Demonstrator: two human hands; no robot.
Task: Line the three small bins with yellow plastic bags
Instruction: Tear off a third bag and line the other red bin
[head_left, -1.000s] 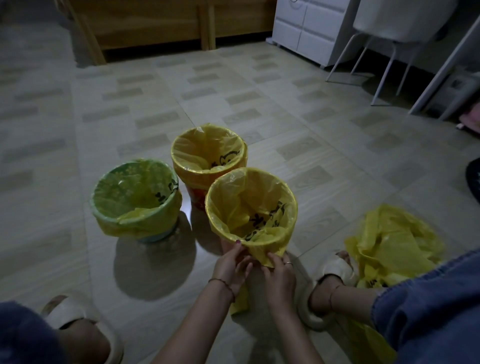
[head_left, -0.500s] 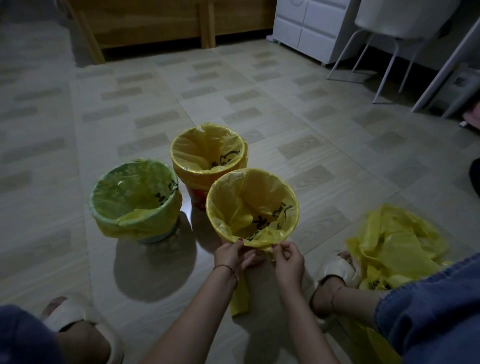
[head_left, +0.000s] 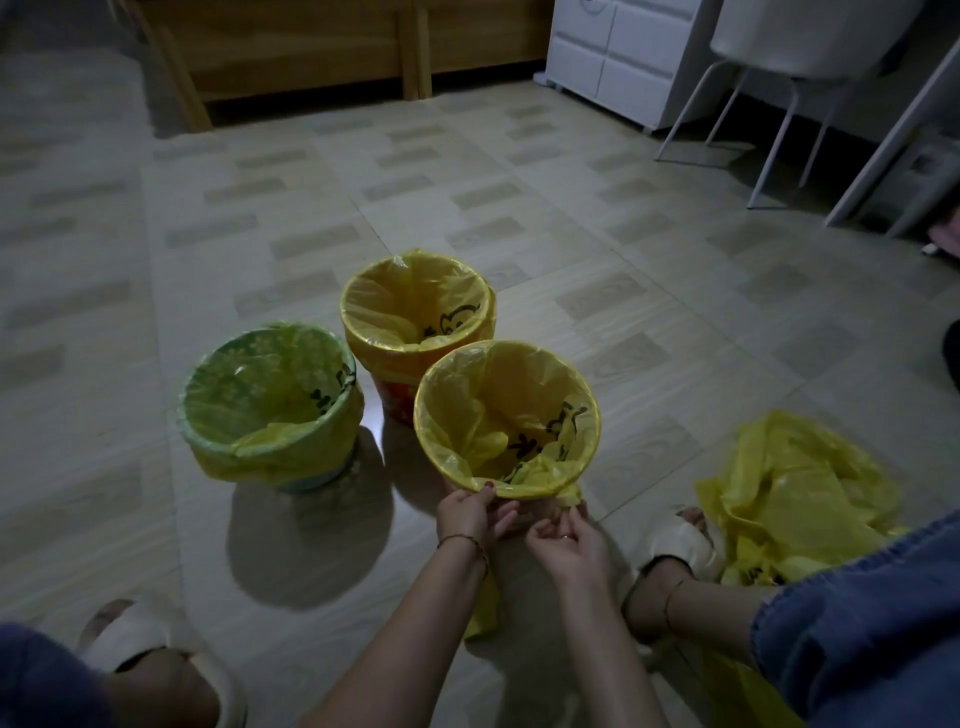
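Three small round bins on the tiled floor, all with yellow bags in them

I see my left hand (head_left: 470, 514) pinching the folded yellow plastic bag edge (head_left: 519, 488) at the near rim of the closest small round bin (head_left: 506, 415). My right hand (head_left: 569, 535) curls its fingers on the bunched bag corner just beside it. The green-looking bin (head_left: 270, 400) sits to the left, the far orange bin (head_left: 415, 322) touches the closest one. A loose pile of yellow bags (head_left: 795, 499) lies by my right foot. Bare tiled floor (head_left: 597, 234) spreads wide beyond the bins
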